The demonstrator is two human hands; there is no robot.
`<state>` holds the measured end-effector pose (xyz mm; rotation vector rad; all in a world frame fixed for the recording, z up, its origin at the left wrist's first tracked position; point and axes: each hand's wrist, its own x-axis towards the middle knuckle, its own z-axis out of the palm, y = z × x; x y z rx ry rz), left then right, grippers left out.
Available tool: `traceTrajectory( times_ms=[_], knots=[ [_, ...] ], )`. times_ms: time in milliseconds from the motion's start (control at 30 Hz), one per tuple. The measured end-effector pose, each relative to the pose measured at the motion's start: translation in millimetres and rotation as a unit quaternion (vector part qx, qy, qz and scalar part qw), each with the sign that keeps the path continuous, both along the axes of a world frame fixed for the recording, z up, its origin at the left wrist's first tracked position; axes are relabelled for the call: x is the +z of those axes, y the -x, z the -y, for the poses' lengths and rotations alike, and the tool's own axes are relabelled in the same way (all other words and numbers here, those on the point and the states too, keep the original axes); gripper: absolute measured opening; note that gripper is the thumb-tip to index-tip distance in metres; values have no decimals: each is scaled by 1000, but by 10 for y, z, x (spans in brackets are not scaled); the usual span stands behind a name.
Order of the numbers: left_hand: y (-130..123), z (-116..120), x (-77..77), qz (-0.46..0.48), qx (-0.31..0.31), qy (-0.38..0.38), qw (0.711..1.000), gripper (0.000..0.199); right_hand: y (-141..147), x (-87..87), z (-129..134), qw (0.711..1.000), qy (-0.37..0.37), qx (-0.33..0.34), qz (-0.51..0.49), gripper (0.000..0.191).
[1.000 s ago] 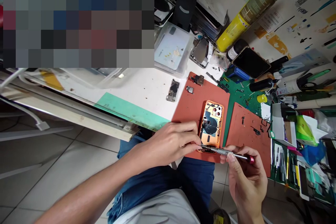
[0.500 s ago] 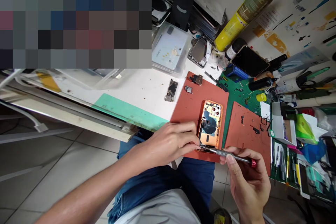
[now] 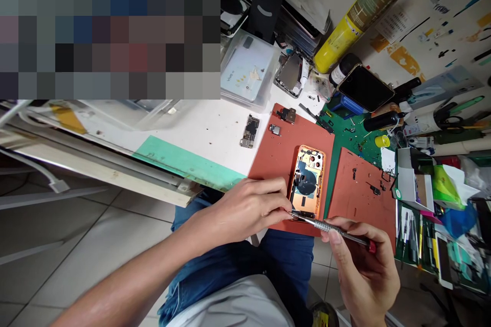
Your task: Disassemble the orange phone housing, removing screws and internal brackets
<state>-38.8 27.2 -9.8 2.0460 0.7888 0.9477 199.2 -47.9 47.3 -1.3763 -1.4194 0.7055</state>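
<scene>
We saw a white surface (image 3: pixel 199 138) with its near edge running across the view, above the person's blue jeans (image 3: pixel 286 260). On it, just past that edge, lay a terracotta mat (image 3: pixel 272 173), with a green mat (image 3: pixel 349 133) and a second terracotta mat (image 3: pixel 362 204) to its right. Beyond them, toward the far right corner, were a yellow spray can (image 3: pixel 358 18) and a black phone (image 3: pixel 365 88).

On the first mat, close to its near edge, lay an orange phone housing (image 3: pixel 307 181), open with its inner parts showing. Its long axis pointed almost straight away from the person, the far end leaning slightly right. The near end lay between the hands.

The left hand (image 3: pixel 245 209) was the nearer, with its fingers (image 3: pixel 282 203) closed against that near end. We could not tell whether they pinched something small there. The right hand (image 3: pixel 364 271), farther to the right, was clenched around a screwdriver (image 3: pixel 330 226), its red end pointing right and its metal tip reaching the housing's near end, just beside the left fingertips.
</scene>
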Motion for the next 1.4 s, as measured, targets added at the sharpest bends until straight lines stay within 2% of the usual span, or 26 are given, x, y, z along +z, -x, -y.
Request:
traceTrajectory(
  times_ms=[133,300,433,567,733,1400],
  knots=[
    [30,24,40,0,0,-2,1000,15,-57,55,33,999,-33,-15,40,28],
    [15,193,73,1,51,-146,988,8,-164,177,59,979,-97,39,172,44],
    [-42,384,-10,-18,66,-179,981,17,-143,265,-21,957,-112,110,242,44],
    [-84,482,-132,-19,88,-207,974,20,-67,314,-121,944,-123,142,270,40],
    [-117,476,-192,-15,103,-211,972,23,-39,321,-170,934,-113,167,295,33],
    [-141,429,-169,-3,112,-212,971,13,-21,352,-184,926,-80,188,317,30]
  ],
)
